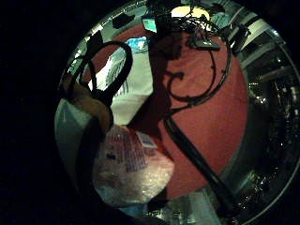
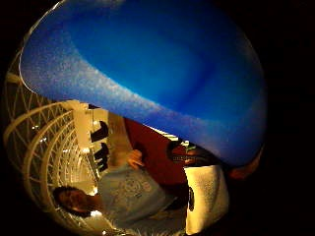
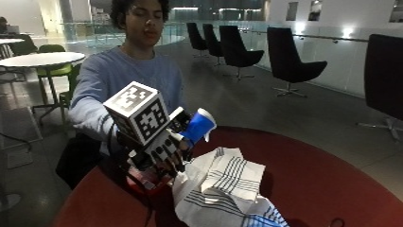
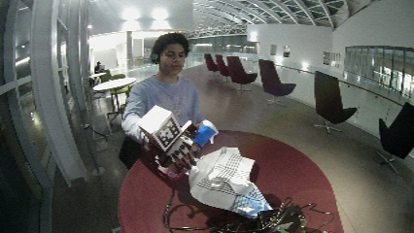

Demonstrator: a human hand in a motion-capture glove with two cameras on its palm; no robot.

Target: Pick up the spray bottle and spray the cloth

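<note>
My gloved right hand [image 3: 165, 150] grips the spray bottle around its neck, fingers curled. The bottle's blue spray head [image 3: 199, 124] sticks out above the fingers and tilts towards the cloth. Its clear body with a printed label [image 1: 131, 168] lies close under the palm. The blue head [image 2: 147, 73] fills most of the thumb side palm view. The white cloth with dark stripes [image 3: 223, 184] lies crumpled on the round red table [image 3: 315, 179], right beside the hand. In the wide outside view, the hand [image 4: 178, 150] and bottle [image 4: 205, 134] are at the cloth's [image 4: 223, 182] edge nearest the person.
Black cables [image 4: 259, 221] and dark gear lie at the table edge opposite the person, and a cable [image 1: 197, 93] snakes over the red top. Bare red tabletop [image 4: 291, 179] lies beyond the cloth. Dark chairs [image 3: 286, 61] stand on the floor behind.
</note>
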